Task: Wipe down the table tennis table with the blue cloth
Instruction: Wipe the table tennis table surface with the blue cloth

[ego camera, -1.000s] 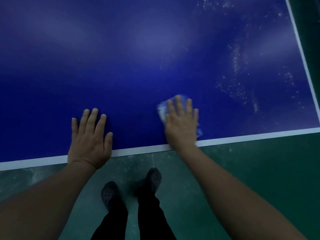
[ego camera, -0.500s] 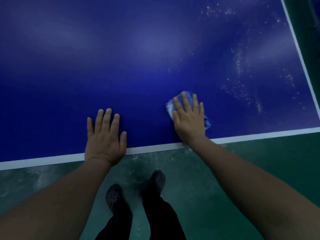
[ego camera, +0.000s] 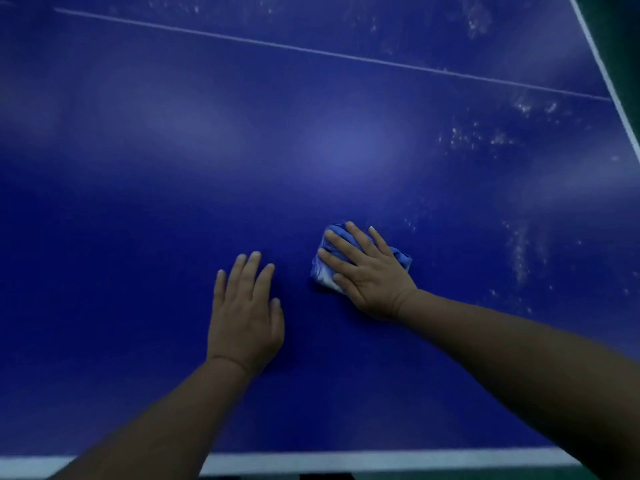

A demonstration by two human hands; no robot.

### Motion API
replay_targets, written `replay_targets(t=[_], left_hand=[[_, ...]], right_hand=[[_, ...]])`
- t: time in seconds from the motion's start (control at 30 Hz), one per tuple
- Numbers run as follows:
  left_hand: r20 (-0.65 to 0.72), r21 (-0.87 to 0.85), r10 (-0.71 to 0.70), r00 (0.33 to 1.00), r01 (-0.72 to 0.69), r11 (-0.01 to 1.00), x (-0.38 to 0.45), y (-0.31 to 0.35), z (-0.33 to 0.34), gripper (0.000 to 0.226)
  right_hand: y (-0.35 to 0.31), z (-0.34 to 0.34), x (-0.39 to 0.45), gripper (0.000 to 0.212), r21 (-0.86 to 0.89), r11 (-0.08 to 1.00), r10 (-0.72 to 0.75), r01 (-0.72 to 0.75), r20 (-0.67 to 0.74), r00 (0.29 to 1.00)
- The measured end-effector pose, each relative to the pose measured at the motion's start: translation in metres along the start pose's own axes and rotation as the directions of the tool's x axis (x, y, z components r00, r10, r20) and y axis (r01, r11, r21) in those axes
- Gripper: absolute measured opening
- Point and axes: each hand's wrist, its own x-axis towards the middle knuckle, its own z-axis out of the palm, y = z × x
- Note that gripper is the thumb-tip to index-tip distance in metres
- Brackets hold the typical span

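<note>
Right hand [ego camera: 372, 271] flat on blue cloth [ego camera: 325, 271], left hand [ego camera: 244, 313] fingers straight on table [ego camera: 138, 168]

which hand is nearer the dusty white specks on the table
Right. The right hand presses the blue cloth just left of the white specks. The left hand lies flat on the table, farther left.

A sports hall or games room, by the look of it. A table tennis surface [ego camera: 173, 202] fills the view: deep blue, with white edge lines [ego camera: 346, 460] and a thin white centre line [ego camera: 311, 51]. Green floor [ego camera: 620, 15] shows beyond its far corner.
</note>
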Motion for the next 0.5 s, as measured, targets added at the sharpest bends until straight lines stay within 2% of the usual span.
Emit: replay_targets(t=[0.27, 0.5], left_hand=[[-0.040, 0.029, -0.051, 0.998, 0.052, 0.998, 0.169, 0.048, 0.012, 0.066], [0.075, 0.150, -0.087, 0.993, 0.075, 0.986, 0.221, 0.055, 0.027, 0.076]], right_hand=[[0.116, -0.023, 0.095, 0.055, 0.033, 0.999, 0.025, -0.025, -0.007, 1.000], [0.206, -0.045, 0.162, 0.061, 0.043, 0.989, 0.144, -0.145, 0.013, 0.989]])
